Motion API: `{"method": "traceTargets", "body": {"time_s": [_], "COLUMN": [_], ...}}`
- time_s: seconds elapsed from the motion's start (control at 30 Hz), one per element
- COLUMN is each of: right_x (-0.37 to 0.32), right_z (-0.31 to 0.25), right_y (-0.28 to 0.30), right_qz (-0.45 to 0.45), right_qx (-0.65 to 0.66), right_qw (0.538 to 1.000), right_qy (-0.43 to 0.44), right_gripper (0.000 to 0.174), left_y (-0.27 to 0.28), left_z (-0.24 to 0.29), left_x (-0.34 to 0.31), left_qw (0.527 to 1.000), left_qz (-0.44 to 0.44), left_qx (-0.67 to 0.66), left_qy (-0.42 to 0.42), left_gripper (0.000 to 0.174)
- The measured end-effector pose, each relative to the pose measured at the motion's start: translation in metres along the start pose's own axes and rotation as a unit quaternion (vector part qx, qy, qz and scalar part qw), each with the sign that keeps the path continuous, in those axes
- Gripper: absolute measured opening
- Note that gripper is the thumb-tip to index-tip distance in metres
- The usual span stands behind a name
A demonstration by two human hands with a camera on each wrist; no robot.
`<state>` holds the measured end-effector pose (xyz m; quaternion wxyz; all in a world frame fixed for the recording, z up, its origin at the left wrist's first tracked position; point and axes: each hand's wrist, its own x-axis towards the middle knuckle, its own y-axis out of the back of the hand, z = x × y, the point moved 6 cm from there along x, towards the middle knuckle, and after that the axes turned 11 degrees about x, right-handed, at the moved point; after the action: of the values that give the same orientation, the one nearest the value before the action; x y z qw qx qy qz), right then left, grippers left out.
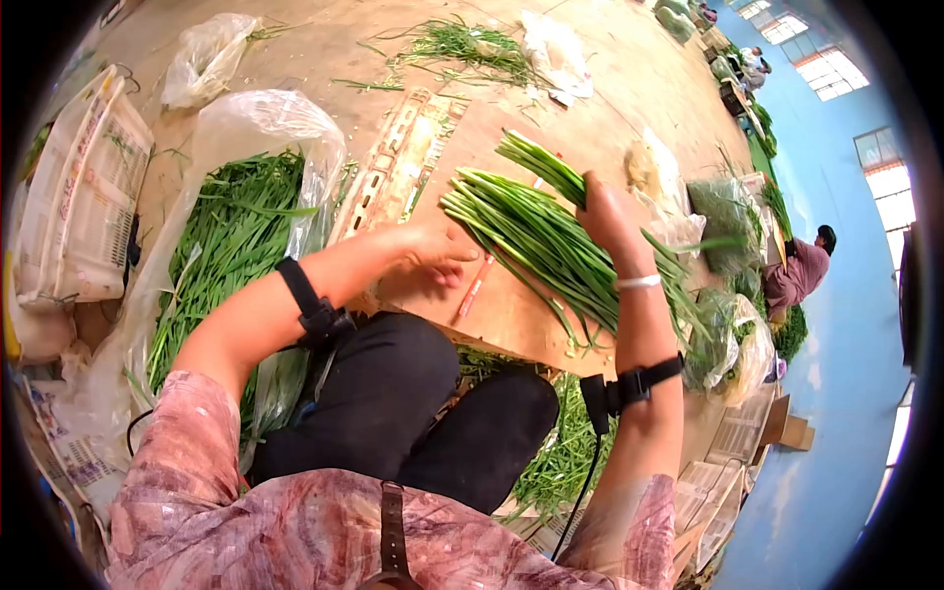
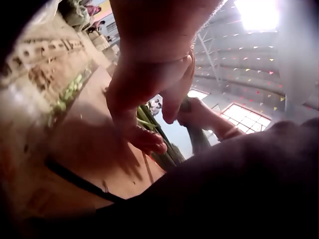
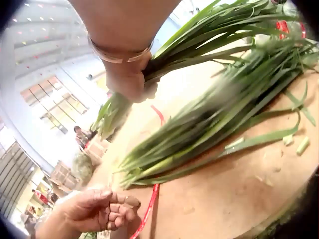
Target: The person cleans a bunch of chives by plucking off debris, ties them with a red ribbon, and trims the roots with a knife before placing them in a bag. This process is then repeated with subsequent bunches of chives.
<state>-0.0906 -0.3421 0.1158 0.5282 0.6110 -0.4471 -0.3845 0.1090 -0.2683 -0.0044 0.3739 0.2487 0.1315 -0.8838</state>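
My right hand (image 1: pixel 608 218) grips a bunch of green stalks (image 1: pixel 541 162), holding it above a larger pile of stalks (image 1: pixel 531 241) on the wooden board (image 1: pixel 501 305). The right wrist view shows the same hand (image 3: pixel 130 82) curled round the bunch, over the pile (image 3: pixel 209 124). My left hand (image 1: pixel 440 254) hovers over the board to the left of the pile, fingers loosely bent and holding nothing; it also shows in the left wrist view (image 2: pixel 149 89). A red strip (image 1: pixel 475 285) lies on the board, passing beneath the pile.
An open plastic bag of greens (image 1: pixel 231 216) lies at the left, beside a white crate (image 1: pixel 88 197). A slotted plank (image 1: pixel 388 157) borders the board. Beyond are loose greens (image 1: pixel 462 49) on the floor, filled bags (image 1: pixel 723 221) and a seated person (image 1: pixel 798 270) at the right.
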Motion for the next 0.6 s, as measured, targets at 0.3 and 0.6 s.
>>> {"method": "traceTargets", "body": {"time_s": [0.3, 0.6], "right_x": [0.045, 0.049], "right_z": [-0.003, -0.001], "right_y": [-0.079, -0.073], "right_qz": [-0.091, -0.209], "right_qx": [-0.024, 0.043], "right_qw": [0.989, 0.971], "right_qy": [0.110, 0.107], "right_gripper": [0.023, 0.052], "left_y": [-0.028, -0.040], "left_z": [0.002, -0.059], "left_x": [0.046, 0.116], "left_qw": [0.966, 0.969], "left_qz": [0.012, -0.114], "left_qx": [-0.249, -0.220], "left_qy": [0.066, 0.006], "left_gripper": [0.032, 0.059]}}
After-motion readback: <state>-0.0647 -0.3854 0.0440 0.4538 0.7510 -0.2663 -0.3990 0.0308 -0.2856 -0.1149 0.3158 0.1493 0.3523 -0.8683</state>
